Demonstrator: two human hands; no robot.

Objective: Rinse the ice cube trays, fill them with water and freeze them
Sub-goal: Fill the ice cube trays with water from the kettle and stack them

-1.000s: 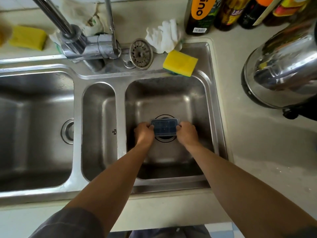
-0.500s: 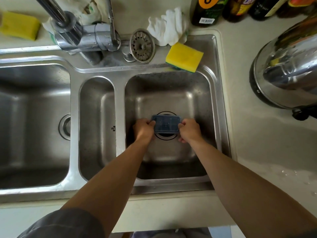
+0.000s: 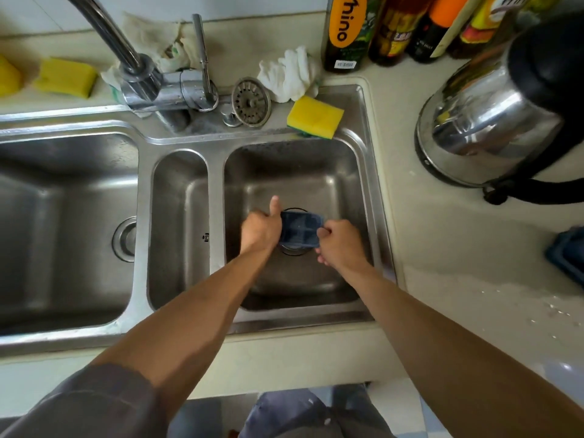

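Over the drain of the right basin (image 3: 354,172), the blue ice cube tray (image 3: 300,230) sits between both hands; left hand (image 3: 260,230) grips its left end, thumb raised; right hand (image 3: 339,241) pinches its right edge.

In the sink (image 3: 374,197), the left hand (image 3: 260,230) covers one end of the tray (image 3: 300,230), its fingers out of sight; the right hand (image 3: 339,245) hides the other corner. The tray is blurred, its cells uncountable, and it masks most of the drain (image 3: 292,252). Behind the sink, bottles (image 3: 344,36) and faucet (image 3: 104,26) run off the top edge. Right of the sink, the kettle (image 3: 505,112) and a blue thing (image 3: 565,251) are cut off.
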